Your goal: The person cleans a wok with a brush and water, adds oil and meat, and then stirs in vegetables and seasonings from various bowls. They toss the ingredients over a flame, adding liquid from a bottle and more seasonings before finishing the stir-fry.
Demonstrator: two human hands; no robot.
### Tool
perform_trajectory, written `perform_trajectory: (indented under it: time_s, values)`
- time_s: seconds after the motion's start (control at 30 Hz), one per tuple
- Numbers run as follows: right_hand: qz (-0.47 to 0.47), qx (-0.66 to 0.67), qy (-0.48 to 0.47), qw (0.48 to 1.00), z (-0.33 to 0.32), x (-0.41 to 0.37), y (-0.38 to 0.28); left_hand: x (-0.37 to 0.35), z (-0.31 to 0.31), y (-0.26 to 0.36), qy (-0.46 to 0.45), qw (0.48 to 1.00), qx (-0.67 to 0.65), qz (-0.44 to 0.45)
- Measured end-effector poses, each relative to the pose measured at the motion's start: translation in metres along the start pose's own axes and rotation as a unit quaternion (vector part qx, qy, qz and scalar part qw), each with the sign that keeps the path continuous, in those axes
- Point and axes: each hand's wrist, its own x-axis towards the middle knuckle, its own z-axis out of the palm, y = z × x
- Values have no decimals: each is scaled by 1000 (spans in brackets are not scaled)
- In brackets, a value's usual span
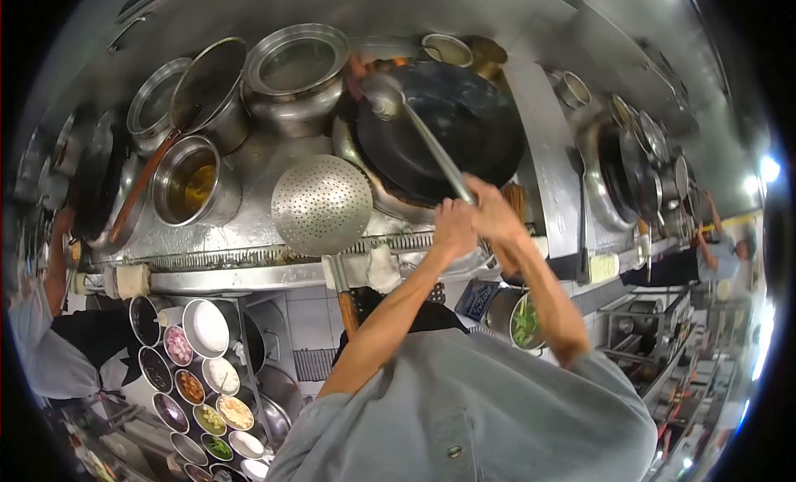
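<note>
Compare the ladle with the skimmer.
The skimmer has a wide, shallow, perforated bowl; the ladle has a small solid one. The ladle is gripped by the left hand and right hand, its bowl over the wok; the skimmer lies unheld on the stove. Both are long-handled metal tools.

One view is supplied, taken from a camera worn on the head and aimed forward and steeply down. The scene is seen at close range: the shirt (464, 416) fills the lower edge, and both forearms are followed up to the left hand (454, 229) and right hand (495, 210), closed on the ladle (431, 148) near mid-frame. A fisheye field is given, rounded, with black corners and bent lines. Just beyond the fingers the wok (489, 125) is framed; left of the fingers, the skimmer (322, 204); the wall (414, 9) is pushed to the top edge.
</note>
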Motion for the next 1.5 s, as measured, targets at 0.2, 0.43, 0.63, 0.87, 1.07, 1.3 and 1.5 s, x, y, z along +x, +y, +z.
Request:
perform_trajectory:
  time_s: [0.2, 0.43, 0.63, 0.87, 1.07, 1.3, 1.5]
  values:
    - [201, 74, -12, 977, -55, -67, 18, -32, 4, 42, 152, 984, -76, -45]
    - [342, 343, -70, 872, -89, -221, 18, -131, 50, 106, 157, 982, -73, -69]
    - [346, 514, -118, 776, -63, -221, 60, -178, 65, 154, 200, 974, -56, -93]
    - [367, 355, -53, 858, -59, -302, 38, -243, 12, 196, 281, 942, -139, -119]
    - [78, 44, -198, 976, -64, -285, 21, -393, -20, 229, 342, 832, -281, -336]
    - [-249, -195, -110, 942, -42, -308, -51, -707, -64, 294, 706, 331, 19, -626]
    - [-305, -157, 37, 939, 23, -378, -205, -908, -119, 374, 849, 36, -32, -527]
